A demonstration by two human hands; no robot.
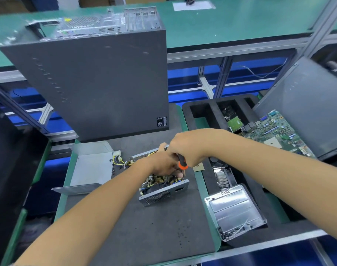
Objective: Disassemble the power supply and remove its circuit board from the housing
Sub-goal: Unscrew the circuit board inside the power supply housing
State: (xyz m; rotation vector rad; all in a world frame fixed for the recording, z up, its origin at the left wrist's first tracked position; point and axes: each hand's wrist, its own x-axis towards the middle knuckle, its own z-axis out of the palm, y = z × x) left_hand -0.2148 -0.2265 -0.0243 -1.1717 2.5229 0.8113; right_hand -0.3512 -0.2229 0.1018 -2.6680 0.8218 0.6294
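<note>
The opened power supply housing (164,193) sits on the dark mat in the middle, its circuit board (158,179) exposed inside. Its removed metal cover (91,169) lies to the left, with yellow and black wires (119,161) trailing between them. My right hand (188,145) grips an orange and black screwdriver (182,163) held upright over the board. My left hand (162,163) rests on top of the power supply with curled fingers reaching into the board area; what they hold is hidden.
A large grey computer case (98,81) stands behind the mat. To the right, a black foam tray (202,110) holds a hard drive (233,120), a motherboard (277,131) and a heatsink (223,175). A metal tray (234,210) with screws sits at the front right. Loose screws (183,233) dot the mat.
</note>
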